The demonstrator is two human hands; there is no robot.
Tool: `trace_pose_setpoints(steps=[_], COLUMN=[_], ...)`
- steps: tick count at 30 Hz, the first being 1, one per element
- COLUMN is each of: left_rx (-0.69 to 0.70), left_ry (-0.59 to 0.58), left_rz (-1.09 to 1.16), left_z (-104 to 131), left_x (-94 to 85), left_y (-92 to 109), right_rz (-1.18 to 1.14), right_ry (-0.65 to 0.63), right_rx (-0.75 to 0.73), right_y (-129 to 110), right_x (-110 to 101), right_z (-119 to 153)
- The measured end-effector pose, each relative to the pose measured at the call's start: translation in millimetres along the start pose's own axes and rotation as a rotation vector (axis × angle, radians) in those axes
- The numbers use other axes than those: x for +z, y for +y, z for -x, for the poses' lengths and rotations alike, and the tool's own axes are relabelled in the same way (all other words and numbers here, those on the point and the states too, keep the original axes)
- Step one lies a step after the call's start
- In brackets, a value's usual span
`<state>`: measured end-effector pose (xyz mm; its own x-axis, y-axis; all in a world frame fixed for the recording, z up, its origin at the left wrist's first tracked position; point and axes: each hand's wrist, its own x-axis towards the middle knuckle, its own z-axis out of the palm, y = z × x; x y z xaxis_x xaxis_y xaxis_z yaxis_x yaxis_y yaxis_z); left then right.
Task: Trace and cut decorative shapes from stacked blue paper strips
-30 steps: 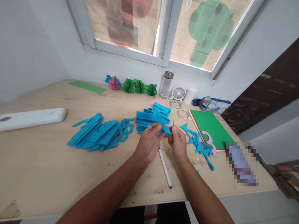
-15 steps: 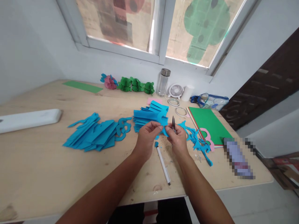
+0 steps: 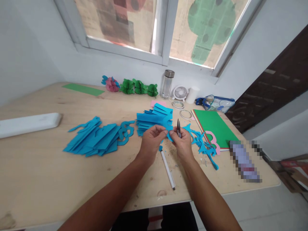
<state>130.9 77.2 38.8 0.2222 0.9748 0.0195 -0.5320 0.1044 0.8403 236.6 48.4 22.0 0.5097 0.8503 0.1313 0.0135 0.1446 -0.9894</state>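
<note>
Between my two hands, over the middle of the table, is a small curved piece of blue paper [image 3: 169, 136]. My left hand [image 3: 150, 145] pinches its left side between thumb and fingers. My right hand [image 3: 184, 147] pinches the other side and also keeps hold of a pair of scissors [image 3: 178, 125], blades pointing up and away; their handles are mostly hidden in the palm. Just beyond my fingers lies a stack of folded blue paper [image 3: 151, 119]. A white marker [image 3: 167, 170] rests on the table below the hands.
Folded blue paper strips [image 3: 93, 141] and wavy blue cutouts [image 3: 125, 134] lie left. Blue scraps [image 3: 201, 141], a pink cutout [image 3: 214, 141] and green sheets [image 3: 214, 126] are right. Behind stand a glass bottle [image 3: 166, 86], a small fan [image 3: 180, 92] and green paper decorations [image 3: 139, 87].
The view has shifted slightly. Both hands keep nearly the same pose on the blue paper, and the scissors stay in the right hand.
</note>
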Motion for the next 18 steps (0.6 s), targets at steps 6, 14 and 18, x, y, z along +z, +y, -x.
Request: trace_pose_setpoints(steps=[6,14,18], left_rx=[0.042,0.031,-0.026], left_ry=[0.007,0.013,0.027], left_rz=[-0.036,-0.04,-0.081], left_z=[-0.5,-5.8,-6.9], left_x=[-1.5,-5.6,-8.0], left_y=[1.0,-0.8,2.0], right_rz=[0.009,-0.06,-0.132], right_ry=[0.049,0.028,-0.051], right_rx=[-0.025,0.002,0.071], right_y=[0.4,0.2,-5.7], right_x=[-0.3,-0.2,1.5], right_z=[-1.8,-1.6,1.4])
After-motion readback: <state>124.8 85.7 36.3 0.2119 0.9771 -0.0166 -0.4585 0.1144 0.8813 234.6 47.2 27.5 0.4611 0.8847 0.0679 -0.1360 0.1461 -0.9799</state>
